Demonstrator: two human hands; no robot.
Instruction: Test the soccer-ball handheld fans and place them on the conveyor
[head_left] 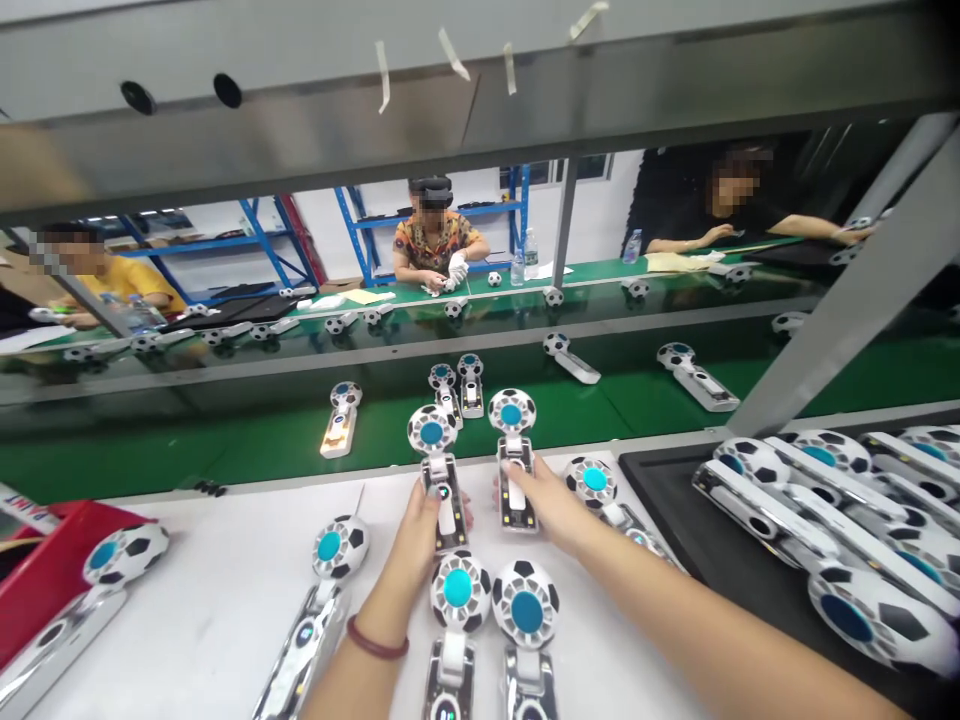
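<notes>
My left hand (421, 530) is wrapped round the clear-and-white handle of a handheld fan (432, 431) with a soccer-ball head and a blue centre. A second fan of the same kind (512, 412) is in my right hand (544, 500), my thumb lying on its handle. Both fans are upright, side by side, near the far edge of the white worktop (210, 600). Closer to me two more fans lie next to each other, the left one (459, 592) and the right one (526, 606). Another fan (592, 482) lies partly behind my right forearm.
A black tray (675, 500) on the right holds several fans. To the left lie a fan (341, 547), another fan (126, 553) and a red bin (82, 530). Beyond runs a green conveyor belt (247, 430) carrying fans. Co-workers sit across it; a metal post (847, 260) slants at right.
</notes>
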